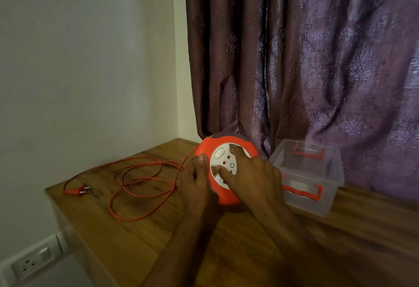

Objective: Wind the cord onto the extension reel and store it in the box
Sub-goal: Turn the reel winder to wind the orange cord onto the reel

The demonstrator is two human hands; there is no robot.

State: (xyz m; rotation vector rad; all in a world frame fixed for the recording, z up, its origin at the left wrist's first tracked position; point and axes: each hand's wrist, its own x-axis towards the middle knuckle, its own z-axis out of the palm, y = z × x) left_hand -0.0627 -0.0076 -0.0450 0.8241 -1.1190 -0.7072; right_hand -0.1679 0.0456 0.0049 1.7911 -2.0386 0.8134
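A round orange extension reel [205, 148] with a white socket face is tilted up on the wooden table [140, 241]. My left hand [195, 184] grips its left rim, thumb on the orange edge. My right hand [251, 173] lies on the white face with its thumb and a finger pressed into it. The orange cord [140, 180] runs from the reel's left side and lies in loose loops on the table, ending in an orange plug [77, 190] near the left edge. A clear plastic box [317, 187] with orange handles stands open to the right of the reel.
A purple patterned curtain [306, 60] hangs behind the reel and box. A white wall [90, 60] runs along the table's left side, with a wall socket [29, 264] low down at the bottom left.
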